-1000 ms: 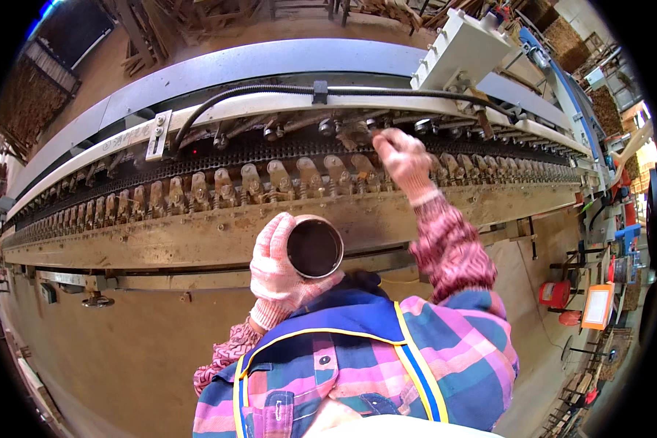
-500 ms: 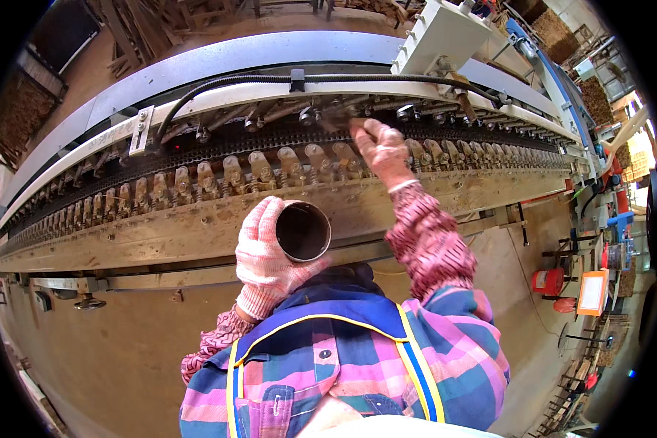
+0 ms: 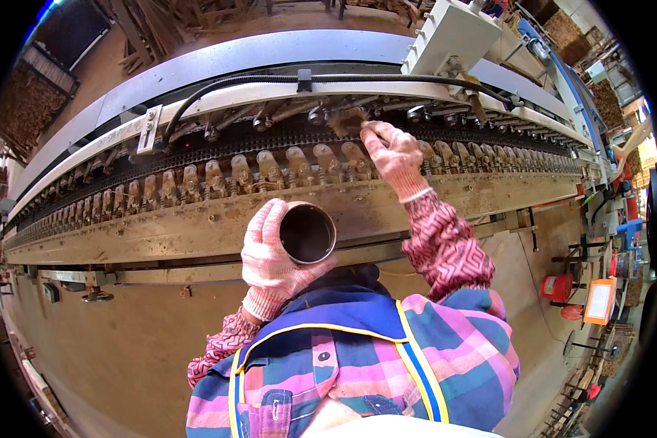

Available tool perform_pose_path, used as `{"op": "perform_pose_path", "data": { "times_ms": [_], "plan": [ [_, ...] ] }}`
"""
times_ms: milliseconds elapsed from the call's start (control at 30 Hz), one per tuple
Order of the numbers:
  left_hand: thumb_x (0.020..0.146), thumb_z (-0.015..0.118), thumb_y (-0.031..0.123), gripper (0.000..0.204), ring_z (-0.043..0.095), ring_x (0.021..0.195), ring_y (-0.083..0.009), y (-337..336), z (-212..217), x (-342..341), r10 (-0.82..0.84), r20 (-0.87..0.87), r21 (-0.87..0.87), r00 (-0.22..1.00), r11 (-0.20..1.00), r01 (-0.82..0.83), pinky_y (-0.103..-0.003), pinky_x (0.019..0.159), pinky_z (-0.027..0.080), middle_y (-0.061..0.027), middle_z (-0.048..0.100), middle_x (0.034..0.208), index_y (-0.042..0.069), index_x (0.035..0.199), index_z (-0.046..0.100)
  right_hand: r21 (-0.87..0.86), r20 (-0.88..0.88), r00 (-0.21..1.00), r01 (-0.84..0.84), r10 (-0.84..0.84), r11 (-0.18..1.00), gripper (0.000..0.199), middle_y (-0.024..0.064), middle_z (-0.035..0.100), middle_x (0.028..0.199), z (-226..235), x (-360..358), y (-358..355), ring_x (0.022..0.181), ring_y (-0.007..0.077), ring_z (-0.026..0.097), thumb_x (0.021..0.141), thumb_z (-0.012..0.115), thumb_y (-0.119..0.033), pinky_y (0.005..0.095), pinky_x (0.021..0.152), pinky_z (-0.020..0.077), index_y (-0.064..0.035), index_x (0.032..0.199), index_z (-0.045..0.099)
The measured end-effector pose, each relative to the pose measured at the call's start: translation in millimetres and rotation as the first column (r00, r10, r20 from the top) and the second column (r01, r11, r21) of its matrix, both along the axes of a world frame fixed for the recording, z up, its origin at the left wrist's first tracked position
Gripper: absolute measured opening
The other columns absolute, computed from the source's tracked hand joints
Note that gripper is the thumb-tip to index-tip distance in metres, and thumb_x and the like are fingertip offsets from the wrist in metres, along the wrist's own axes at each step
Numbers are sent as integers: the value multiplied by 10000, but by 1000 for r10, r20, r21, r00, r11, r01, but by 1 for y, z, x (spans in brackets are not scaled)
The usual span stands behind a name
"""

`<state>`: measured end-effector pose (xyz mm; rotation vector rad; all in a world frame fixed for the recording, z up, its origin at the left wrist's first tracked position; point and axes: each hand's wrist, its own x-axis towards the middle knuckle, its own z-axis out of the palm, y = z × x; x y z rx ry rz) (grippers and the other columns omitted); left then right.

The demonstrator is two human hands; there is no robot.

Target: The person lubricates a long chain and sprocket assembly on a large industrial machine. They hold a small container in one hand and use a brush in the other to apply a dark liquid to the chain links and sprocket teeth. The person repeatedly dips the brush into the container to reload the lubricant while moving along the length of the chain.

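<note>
The gloved left hand (image 3: 264, 255) grasps a can (image 3: 325, 233), its fingers curled round the left side and its thumb along the near side. The can is mouth up, just before the middle of the machine's (image 3: 153, 235) front edge; whether it touches that edge I cannot tell. Its inside is dark, and what lies at the bottom cannot be made out.

The gloved right hand (image 3: 394, 157) reaches over the front edge, right of the can, with thumb and fingers pinched on a brush (image 3: 347, 123). The fingers hide most of its handle. The bristles point left, over the chain (image 3: 262, 144), between the row of clamps (image 3: 270, 165) and the white beam (image 3: 376, 87); whether they touch the chain I cannot tell.

A black hose (image 3: 233, 83) runs along the beam, and a white box (image 3: 449, 40) stands by the machine's far edge, right of the middle. A handwheel (image 3: 97, 296) sits below the front edge, toward its left end. Beyond the front right corner are a red bucket (image 3: 555, 287) and an orange-edged board (image 3: 599, 301). A blue apron (image 3: 343, 315) covers the person's front, just below the can
</note>
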<state>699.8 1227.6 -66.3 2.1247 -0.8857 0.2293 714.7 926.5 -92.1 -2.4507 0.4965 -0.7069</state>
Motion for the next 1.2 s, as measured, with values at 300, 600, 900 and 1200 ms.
{"op": "perform_pose_path", "data": {
  "times_ms": [300, 600, 900, 1200],
  "plan": [
    [504, 1000, 417, 1169, 577, 1236, -420, -1, 1, -1, 13, -14, 33, 1000, 999, -12, -494, 1042, 517, -215, 552, 1369, 58, 1457, 425, -31, 71, 997, 45, -42, 999, 242, 47, 773, 908, -8, 7, -3, 682, 177, 700, 928, 744, -359, 345, 572, 551, -126, 962, 797],
    [500, 1003, 431, 1173, 575, 1239, -415, 2, -1, -5, 22, -14, 3, 1000, 1000, -22, -491, 1052, 514, -216, 548, 1361, 60, 1452, 427, -111, 42, 999, -23, 28, 994, 278, 111, 777, 941, -2, 10, -6, 822, 299, 748, 958, 690, -413, 388, 752, 602, -172, 1062, 783],
    [503, 998, 450, 1170, 574, 1237, -419, -3, -1, -4, 35, -52, 28, 998, 999, -34, -492, 1050, 514, -218, 546, 1371, 54, 1446, 430, -65, 50, 999, 3, 0, 998, 331, 159, 768, 899, -7, 15, -7, 767, 316, 749, 944, 699, -429, 394, 739, 605, -164, 1125, 779],
    [528, 988, 469, 1166, 570, 1241, -419, 1, -6, -2, 5, -21, 4, 1000, 1000, -5, -495, 1052, 504, -217, 543, 1380, 51, 1459, 423, -99, -259, 965, 14, -39, 995, 342, 131, 772, 1056, 8, 20, -4, 928, 266, 755, 949, 692, -416, 354, 822, 593, -179, 1185, 762]
  ]
}}
